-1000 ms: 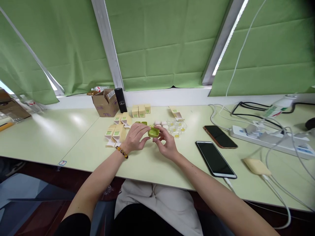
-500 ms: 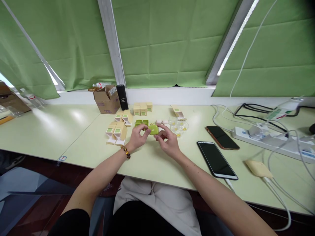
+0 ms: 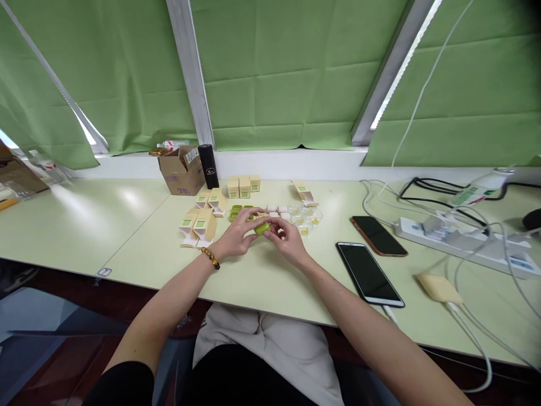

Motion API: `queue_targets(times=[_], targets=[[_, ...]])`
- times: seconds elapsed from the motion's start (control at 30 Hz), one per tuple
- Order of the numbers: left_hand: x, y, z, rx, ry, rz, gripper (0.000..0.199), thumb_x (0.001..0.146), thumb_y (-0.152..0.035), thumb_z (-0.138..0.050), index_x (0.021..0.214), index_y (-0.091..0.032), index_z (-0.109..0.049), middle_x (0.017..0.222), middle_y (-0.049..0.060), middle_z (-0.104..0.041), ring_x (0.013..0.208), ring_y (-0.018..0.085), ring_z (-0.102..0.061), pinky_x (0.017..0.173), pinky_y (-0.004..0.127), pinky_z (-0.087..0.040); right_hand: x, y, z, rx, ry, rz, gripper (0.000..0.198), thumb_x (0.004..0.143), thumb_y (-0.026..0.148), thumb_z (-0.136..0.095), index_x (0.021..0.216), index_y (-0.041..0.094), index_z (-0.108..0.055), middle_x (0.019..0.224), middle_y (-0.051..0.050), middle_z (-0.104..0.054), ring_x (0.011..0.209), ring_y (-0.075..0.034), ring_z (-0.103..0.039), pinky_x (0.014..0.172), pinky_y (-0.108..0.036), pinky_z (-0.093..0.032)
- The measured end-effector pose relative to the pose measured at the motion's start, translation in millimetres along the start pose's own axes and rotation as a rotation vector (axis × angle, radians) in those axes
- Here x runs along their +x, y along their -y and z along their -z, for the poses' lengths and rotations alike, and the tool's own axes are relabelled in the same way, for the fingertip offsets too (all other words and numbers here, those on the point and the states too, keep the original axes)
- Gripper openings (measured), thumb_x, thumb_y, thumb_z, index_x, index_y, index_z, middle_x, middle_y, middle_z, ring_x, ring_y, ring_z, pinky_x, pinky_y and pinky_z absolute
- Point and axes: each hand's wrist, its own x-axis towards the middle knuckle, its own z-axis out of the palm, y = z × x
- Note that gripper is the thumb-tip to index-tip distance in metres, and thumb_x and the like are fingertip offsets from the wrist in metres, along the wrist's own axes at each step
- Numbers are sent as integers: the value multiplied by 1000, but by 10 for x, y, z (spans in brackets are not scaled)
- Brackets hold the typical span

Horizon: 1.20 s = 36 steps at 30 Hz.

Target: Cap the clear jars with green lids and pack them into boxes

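A small green case is held above the table between my two hands. My left hand grips it from the left with thumb and fingers, and my right hand pinches its right side. Just behind my left hand lie several green cases, partly hidden by it. Small pale pink pieces sit behind my right hand. Clear plastic pieces with yellow marks are grouped to its right. Open cream boxes with green squares stand left of my left hand.
Closed cream boxes stand farther back, near a cardboard box and a black cylinder. Two phones lie at right, beside a power strip, a yellow charging case and loose cables. Another open cream box lies at back.
The green case has turned, showing less of its broad face. My left hand has shifted, its fingers now reaching over the top of the case. My right hand still pinches its right side.
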Motion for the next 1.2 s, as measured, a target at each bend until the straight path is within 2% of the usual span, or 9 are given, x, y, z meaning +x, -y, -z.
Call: queue_targets(times=[0.1,0.23,0.37,0.5,0.7,0.9,1.03,1.1,1.2], targets=[[5,33,-30,-42,-12,33,57,95,-13,-65,148,-31,-61,146,13,-58,139,30,-51,118,57,-46,10,-48,8,-86,-10,64,33,91,45,-70,114,21,-70,82,-1,-66,72,-17,-57,67,-31,-48],[24,117,-31,-195,-270,174,45,96,-29,-72,140,-24,-66,137,15,-66,131,29,-60,112,51,-51,17,-104,44,-365,-42,182,30,98,33,-59,124,22,-69,109,-9,-76,103,-28,-65,93,-44,-52],[30,213,-29,-452,-445,352,51,97,-44,-72,143,-23,-65,148,15,-63,131,28,-63,109,44,-53,-11,-103,4,-789,134,274,35,97,16,-52,126,23,-71,143,-12,-69,141,-36,-48,117,-56,-37],[30,265,-73,-689,-459,423,66,92,-51,-79,147,-20,-62,149,16,-65,132,30,-65,114,46,-52,-43,-107,-114,-1000,252,326,41,100,15,-47,135,20,-67,157,-13,-58,153,-37,-37,127,-60,-22],[37,285,-143,-840,-437,439,70,90,-55,-80,147,-19,-63,145,16,-69,129,30,-67,113,46,-53,-53,-135,-177,-1025,298,329,34,104,23,-47,130,21,-68,151,-13,-63,153,-38,-39,131,-63,-15],[29,315,-150,-847,-446,439,68,90,-53,-80,147,-19,-64,140,15,-71,129,29,-67,112,44,-53,-31,-68,-168,-1022,290,364,31,102,17,-47,123,20,-70,134,-13,-72,147,-36,-45,131,-61,-17],[22,344,-144,-878,-468,440,67,89,-53,-80,145,-19,-65,138,14,-72,123,27,-69,104,41,-57,-18,-77,-161,-900,298,407,31,96,10,-52,118,18,-72,129,-15,-74,128,-32,-62,119,-54,-40],[18,357,-143,-897,-468,441,66,89,-53,-80,144,-19,-66,137,14,-72,121,26,-69,100,39,-58,-29,-98,-154,-787,256,391,31,94,8,-51,114,18,-73,124,-15,-77,113,-30,-68,106,-50,-51],[16,361,-143,-908,-465,435,65,90,-52,-80,143,-20,-65,137,15,-72,121,26,-68,98,38,-58,-61,-97,-137,-566,149,374,27,97,11,-48,104,20,-73,109,-13,-79,104,-28,-72,94,-46,-59]])
